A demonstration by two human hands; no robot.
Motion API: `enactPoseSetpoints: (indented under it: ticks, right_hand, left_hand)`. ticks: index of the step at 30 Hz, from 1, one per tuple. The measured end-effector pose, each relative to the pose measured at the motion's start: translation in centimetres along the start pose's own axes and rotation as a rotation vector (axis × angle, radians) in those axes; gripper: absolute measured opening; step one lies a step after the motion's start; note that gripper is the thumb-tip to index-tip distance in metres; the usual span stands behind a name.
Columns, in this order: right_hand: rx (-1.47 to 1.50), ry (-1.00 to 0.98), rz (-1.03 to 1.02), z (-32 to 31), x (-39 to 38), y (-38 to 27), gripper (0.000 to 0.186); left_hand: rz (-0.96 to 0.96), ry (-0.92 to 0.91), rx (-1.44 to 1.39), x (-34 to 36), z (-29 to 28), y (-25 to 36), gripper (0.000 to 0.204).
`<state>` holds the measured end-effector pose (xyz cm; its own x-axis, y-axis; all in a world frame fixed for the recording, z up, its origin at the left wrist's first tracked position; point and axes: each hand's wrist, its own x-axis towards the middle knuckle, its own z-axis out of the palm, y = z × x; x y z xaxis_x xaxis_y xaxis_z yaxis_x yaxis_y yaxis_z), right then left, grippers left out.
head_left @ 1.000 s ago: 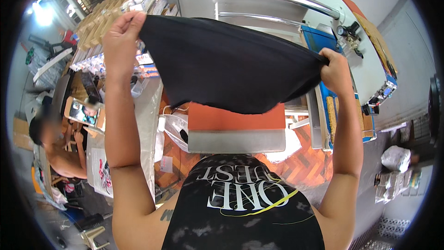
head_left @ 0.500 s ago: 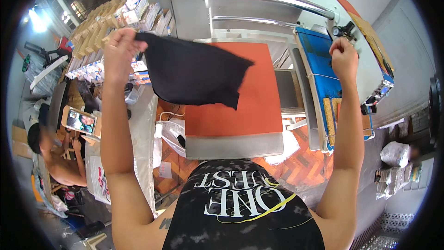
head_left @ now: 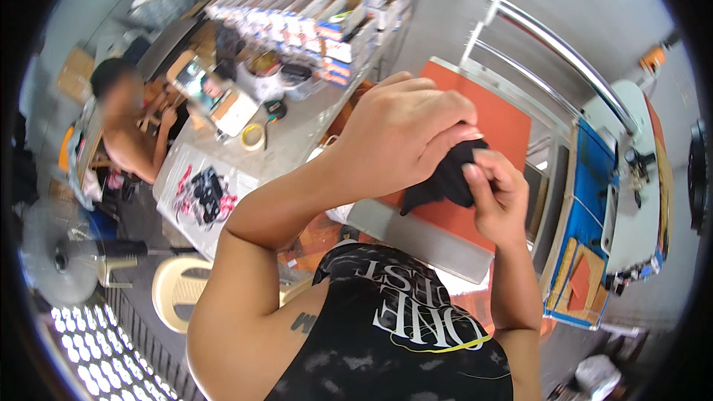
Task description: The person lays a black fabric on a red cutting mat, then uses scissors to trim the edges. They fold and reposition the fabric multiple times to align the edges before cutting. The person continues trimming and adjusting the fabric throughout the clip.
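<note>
My left hand (head_left: 405,126) is curled over a bunched piece of black cloth (head_left: 445,182), hiding part of it. Just right of it, my right hand (head_left: 496,193) pinches the cloth between curled fingers and thumb. The cloth hangs in dark folds above the orange pad (head_left: 503,134) of a heat press, whose grey lower edge (head_left: 408,245) shows behind my arms.
Left, a grey table (head_left: 282,134) holds stacked boxes (head_left: 297,15), a propped phone (head_left: 219,96) and tape (head_left: 255,136). A co-worker (head_left: 126,126) sits beyond. A plastic chair (head_left: 174,289) and fan (head_left: 56,252) stand lower left. The press's upper platen (head_left: 631,115) is at right.
Both hands have moved from wide apart to close together, bunching the cloth that was spread between them. My right hand has taken hold again after releasing it. The view has turned leftward.
</note>
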<state>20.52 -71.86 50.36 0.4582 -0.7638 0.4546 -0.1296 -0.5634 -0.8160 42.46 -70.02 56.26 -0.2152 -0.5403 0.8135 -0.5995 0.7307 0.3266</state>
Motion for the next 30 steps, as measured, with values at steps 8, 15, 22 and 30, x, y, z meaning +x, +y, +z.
enactPoseSetpoints:
  ticks: [8, 15, 22, 30]
  right_hand:
    - [0.071, -0.348, 0.292, -2.9, -5.4, 0.6, 0.017]
    - [0.114, -0.284, 0.217, -9.1, -9.1, 0.2, 0.021]
    - [-0.404, -0.086, 0.533, -16.4, -6.5, 3.2, 0.015]
    - [-0.883, 0.526, 0.110, -24.8, -6.6, 3.1, 0.016]
  left_hand:
    - [-0.219, 0.402, -0.088, -1.5, -4.7, 0.0, 0.008]
    - [-0.323, 0.552, -0.021, -2.2, -6.9, -1.0, 0.011]
    - [-0.402, 0.185, 0.248, 2.0, -4.2, -11.7, 0.017]
    - [-0.403, 0.242, -0.290, 4.5, -2.4, -13.4, 0.014]
